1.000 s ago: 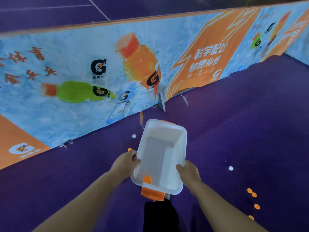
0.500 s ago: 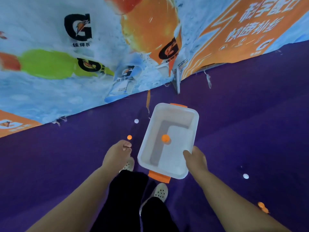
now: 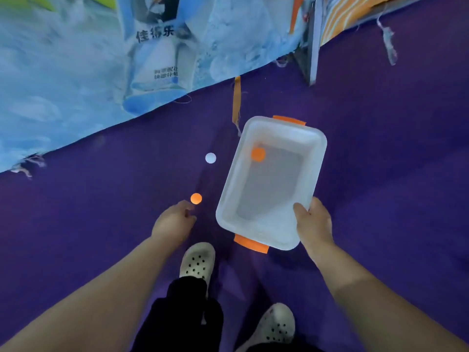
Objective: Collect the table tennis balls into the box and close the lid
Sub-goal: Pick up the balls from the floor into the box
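Note:
A white plastic box (image 3: 314, 158) with orange end clips hangs over the purple floor, open on top. My right hand (image 3: 314, 223) grips its near right rim. One orange ball (image 3: 258, 154) lies inside near the far left corner. My left hand (image 3: 175, 221) is off the box, low over the floor, fingers loosely apart and empty. Its fingertips are just short of an orange ball (image 3: 196, 198) on the floor. A white ball (image 3: 210, 158) lies farther off, left of the box. No lid is in view.
A blue and orange sponsor barrier (image 3: 76, 72) runs across the top, with a gap and a frayed orange strap (image 3: 236, 100) at its base. My two white clogs (image 3: 198, 262) and dark trouser legs stand below the box on the purple floor (image 3: 393, 161).
My left hand let go of the box and dropped toward the orange ball on the floor. The view came down closer to the floor. The ball inside rolled to the far end.

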### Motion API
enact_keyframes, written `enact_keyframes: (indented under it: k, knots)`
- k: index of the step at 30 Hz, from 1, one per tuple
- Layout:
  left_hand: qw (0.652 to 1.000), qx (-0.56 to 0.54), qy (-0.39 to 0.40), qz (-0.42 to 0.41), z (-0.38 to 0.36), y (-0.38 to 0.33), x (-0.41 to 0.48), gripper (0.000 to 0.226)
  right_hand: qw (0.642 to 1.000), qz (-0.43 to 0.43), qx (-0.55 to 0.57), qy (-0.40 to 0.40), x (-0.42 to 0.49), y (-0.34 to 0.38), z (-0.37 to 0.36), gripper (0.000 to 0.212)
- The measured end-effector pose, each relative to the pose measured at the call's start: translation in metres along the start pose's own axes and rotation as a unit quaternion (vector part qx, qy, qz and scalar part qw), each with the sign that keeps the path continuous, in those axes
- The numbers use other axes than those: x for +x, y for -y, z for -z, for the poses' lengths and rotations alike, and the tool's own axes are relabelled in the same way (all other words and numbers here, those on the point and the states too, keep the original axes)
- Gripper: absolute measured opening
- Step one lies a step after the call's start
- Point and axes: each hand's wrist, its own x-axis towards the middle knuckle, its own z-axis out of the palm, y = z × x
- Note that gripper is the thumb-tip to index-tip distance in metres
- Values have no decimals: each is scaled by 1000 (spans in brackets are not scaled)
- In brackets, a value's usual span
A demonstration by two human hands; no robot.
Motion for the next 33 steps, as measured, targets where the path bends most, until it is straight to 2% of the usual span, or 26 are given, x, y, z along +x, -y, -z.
enact_keyframes:
  k: [6, 9, 13, 16, 19, 21, 23, 24, 28, 30, 33]
  knots:
    - [998, 29, -39, -28, -65, 45, 113, 39, 998, 56, 12, 1, 83, -45, -57, 10]
    - [997, 6, -66, -40, -87, 57, 150, 44, 996, 85, 13, 14, 110, -52, -65, 12]
    - [996, 34, -68, -52, -103, 66, 180, 52, 996, 88, -3, 22, 136, -51, -69, 16]
    - [991, 69, -58, -95, -110, 69, 191, 33, 995, 92, 0, 26, 146, -47, -72, 18]
    - [978, 78, -111, -156, -106, 54, 199, 5, 995, 100, 5, 23, 150, -45, -69, 17]
    - [970, 61, -161, -171, -93, 34, 205, 14, 995, 100, 6, 27, 151, -45, -65, 17]
    - [965, 50, -190, -174, -77, 11, 217, 7, 995, 95, 16, 17, 148, -49, -59, 17]
    - [966, 45, -189, -173, -70, 1, 223, 12, 995, 92, 23, 12, 146, -51, -56, 17]
    - [973, 71, -114, -187, -67, -26, 246, 56, 997, 69, 38, -14, 136, -62, -43, 18]
    - [972, 92, -89, -196, -74, -27, 254, 59, 998, 55, 24, -28, 131, -68, -36, 17]
    - [972, 101, -86, -195, -82, -27, 254, 44, 998, 38, 6, -45, 124, -74, -28, 17]
